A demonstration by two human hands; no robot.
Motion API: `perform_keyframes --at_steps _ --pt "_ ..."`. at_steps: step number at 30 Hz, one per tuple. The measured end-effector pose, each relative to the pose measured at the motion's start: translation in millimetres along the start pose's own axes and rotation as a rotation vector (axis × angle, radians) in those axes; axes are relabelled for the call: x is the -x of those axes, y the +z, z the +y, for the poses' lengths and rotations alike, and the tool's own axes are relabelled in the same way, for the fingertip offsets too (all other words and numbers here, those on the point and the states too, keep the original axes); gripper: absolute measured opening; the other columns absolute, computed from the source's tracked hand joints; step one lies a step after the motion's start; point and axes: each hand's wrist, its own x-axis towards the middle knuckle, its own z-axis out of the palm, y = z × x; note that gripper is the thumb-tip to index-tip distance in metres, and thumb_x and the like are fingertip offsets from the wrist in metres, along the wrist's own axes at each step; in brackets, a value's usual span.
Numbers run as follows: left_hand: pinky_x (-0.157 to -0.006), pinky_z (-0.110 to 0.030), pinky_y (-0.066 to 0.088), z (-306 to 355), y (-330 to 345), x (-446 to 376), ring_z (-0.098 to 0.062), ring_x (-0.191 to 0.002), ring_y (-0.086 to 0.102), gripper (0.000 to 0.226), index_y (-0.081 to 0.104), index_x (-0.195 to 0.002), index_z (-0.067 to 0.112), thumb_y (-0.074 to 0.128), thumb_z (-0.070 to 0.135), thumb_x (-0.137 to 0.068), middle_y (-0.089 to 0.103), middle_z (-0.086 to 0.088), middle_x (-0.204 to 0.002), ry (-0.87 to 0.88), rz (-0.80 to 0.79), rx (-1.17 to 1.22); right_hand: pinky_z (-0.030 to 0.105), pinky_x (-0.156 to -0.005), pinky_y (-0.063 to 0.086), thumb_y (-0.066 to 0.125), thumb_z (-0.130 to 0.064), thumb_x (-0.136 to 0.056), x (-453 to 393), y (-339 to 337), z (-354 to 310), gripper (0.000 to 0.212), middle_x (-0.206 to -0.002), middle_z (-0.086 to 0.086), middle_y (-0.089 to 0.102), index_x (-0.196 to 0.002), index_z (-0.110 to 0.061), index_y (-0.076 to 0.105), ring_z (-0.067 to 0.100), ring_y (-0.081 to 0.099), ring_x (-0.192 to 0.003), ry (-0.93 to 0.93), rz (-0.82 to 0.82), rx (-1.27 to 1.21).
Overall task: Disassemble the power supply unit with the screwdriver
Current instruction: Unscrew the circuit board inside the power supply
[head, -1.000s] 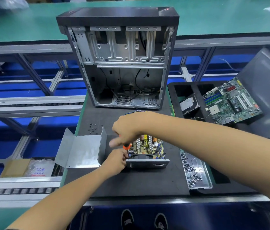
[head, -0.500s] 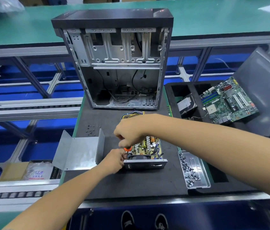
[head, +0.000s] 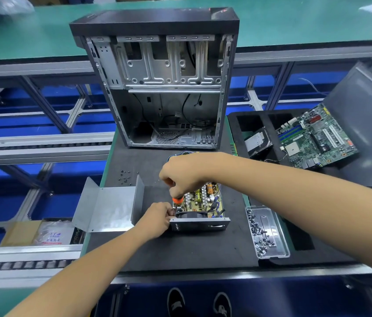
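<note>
1. Gripping the screwdriver point(head: 177, 199) from above, our right hand point(head: 186, 173) is closed around its handle; only the orange collar shows below the fist, and the shaft points down at the left near corner of the power supply unit point(head: 200, 208).
2. Our left hand point(head: 156, 219) presses against that same corner, fingers curled together at the unit's left edge beside the screwdriver tip; we cannot tell whether they pinch a screw or just steady the casing.
3. We see the power supply unit sitting open on the black mat of the tabletop point(head: 180, 250), its yellowish circuit board exposed on top and its grey front plate facing us.
4. We see the unit's bent metal cover point(head: 109, 205) lying just to the left, its inside turned up, one flap standing upright next to our left hand.
5. We see a few loose screws point(head: 125, 177) scattered on the mat behind the cover.
6. We see a clear plastic tray point(head: 276, 236) of screws to the right of the unit, under our right forearm.
7. We see the empty computer case point(head: 157, 88) standing upright behind the unit, its open side toward us.
8. We see a motherboard point(head: 315, 138) and a hard drive point(head: 258, 141) resting in a black foam tray point(head: 237, 124) at the far right.
</note>
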Motion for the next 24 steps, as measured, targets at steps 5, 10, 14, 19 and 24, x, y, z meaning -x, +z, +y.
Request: perform_keyframes --at_steps 5,10,14,19,24 --pt "-0.060 -0.023 0.037 0.9 -1.0 1.2 -0.019 -0.073 0.052 0.023 0.058 -0.075 0.014 0.045 -0.005 -0.076 0.064 -0.010 -0.082 -0.023 0.000 0.000 0.027 -0.048 0.028 0.065 -0.030 -0.078 2.1 -4.5 0.3 0.025 -0.073 0.008 0.059 -0.083 -0.005 0.062 0.024 0.048 -0.066 0.003 0.063 -0.006" --pt "-0.060 -0.023 0.039 1.3 -0.6 0.8 -0.018 -0.068 0.051 0.016 0.060 -0.072 0.011 0.052 -0.001 -0.077 0.063 -0.008 -0.077 -0.054 0.014 0.058 0.027 -0.049 0.030 0.064 -0.029 -0.079 3.6 -4.0 0.6 0.024 -0.073 0.007 0.058 -0.082 -0.006 0.061 0.028 0.054 -0.072 -0.005 0.057 -0.004" --pt "-0.057 -0.021 0.038 0.8 -3.0 -1.0 -0.016 -0.066 0.050 0.014 0.056 -0.071 0.013 0.058 0.003 -0.080 0.061 -0.005 -0.075 -0.033 -0.001 0.038 0.029 -0.053 0.035 0.063 -0.028 -0.080 3.3 -1.2 2.1 0.021 -0.080 0.010 0.063 -0.083 -0.007 0.060 0.031 0.061 -0.090 -0.022 0.032 -0.003" --pt "-0.053 -0.017 0.033 -0.1 -5.8 -1.7 -0.012 -0.063 0.047 0.020 0.051 -0.068 0.019 0.057 0.004 -0.081 0.054 0.004 -0.068 -0.004 -0.023 -0.010 0.029 -0.054 0.036 0.062 -0.028 -0.083 3.1 -1.0 2.7 0.020 -0.084 0.010 0.064 -0.085 -0.008 0.060 0.030 0.060 -0.091 -0.025 0.018 0.000" --pt "-0.050 -0.011 0.033 -0.9 -6.8 -2.0 -0.006 -0.061 0.048 0.021 0.053 -0.063 0.017 0.058 0.002 -0.077 0.057 0.006 -0.069 -0.017 0.035 0.039 0.027 -0.050 0.032 0.061 -0.026 -0.083 2.3 -0.8 0.1 0.019 -0.079 0.007 0.063 -0.087 -0.008 0.061 0.024 0.053 -0.069 -0.011 0.001 0.000"
